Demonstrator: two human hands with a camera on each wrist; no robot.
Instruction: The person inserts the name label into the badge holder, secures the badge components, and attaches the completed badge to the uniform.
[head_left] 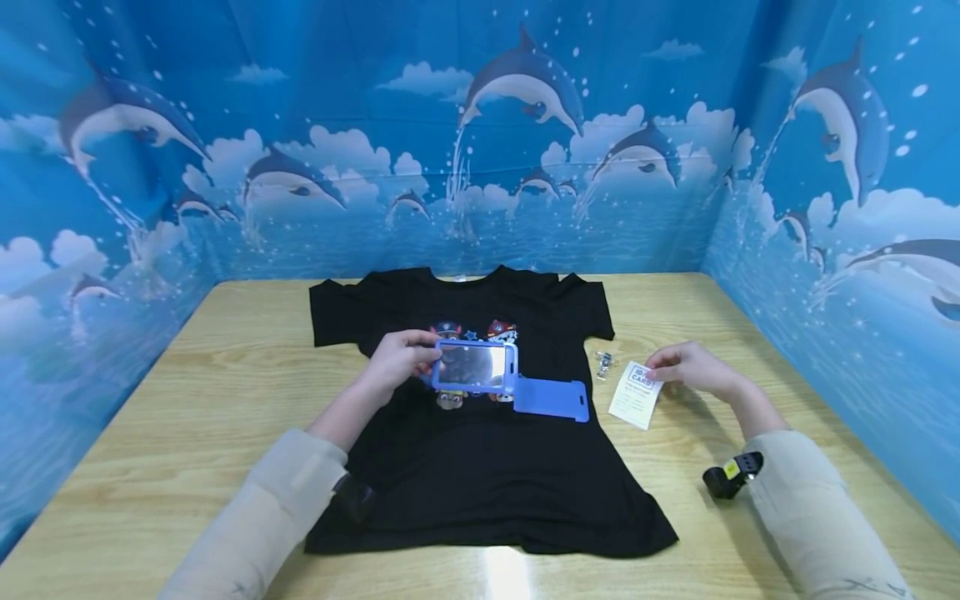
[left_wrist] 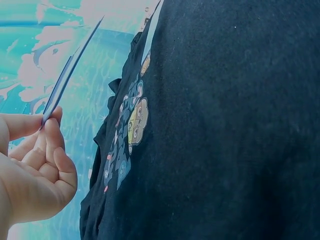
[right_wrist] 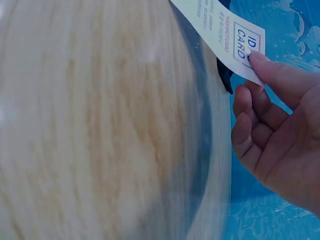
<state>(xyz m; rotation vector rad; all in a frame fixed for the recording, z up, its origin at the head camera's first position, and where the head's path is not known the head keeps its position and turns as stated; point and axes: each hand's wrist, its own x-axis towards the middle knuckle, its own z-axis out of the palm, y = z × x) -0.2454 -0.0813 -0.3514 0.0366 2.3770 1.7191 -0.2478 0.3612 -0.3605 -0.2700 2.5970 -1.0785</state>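
My left hand [head_left: 401,360] pinches the left end of a blue card holder frame [head_left: 474,390] with a shiny clear window, above the black T-shirt. Edge-on, the thin blue frame [left_wrist: 70,75] shows between thumb and fingers in the left wrist view. A second flat blue piece [head_left: 551,398] lies on the shirt just right of the frame. Between thumb and fingers, my right hand [head_left: 693,368] pinches the top corner of a white paper card [head_left: 635,400] printed "ID CARD". In the right wrist view the card [right_wrist: 220,30] slants away from the fingertips.
The black T-shirt [head_left: 480,483] with cartoon prints is spread flat on the wooden table [head_left: 225,375]. A small metal clip [head_left: 603,364] lies between shirt and card. Blue dolphin curtains [head_left: 337,83] enclose the back and sides.
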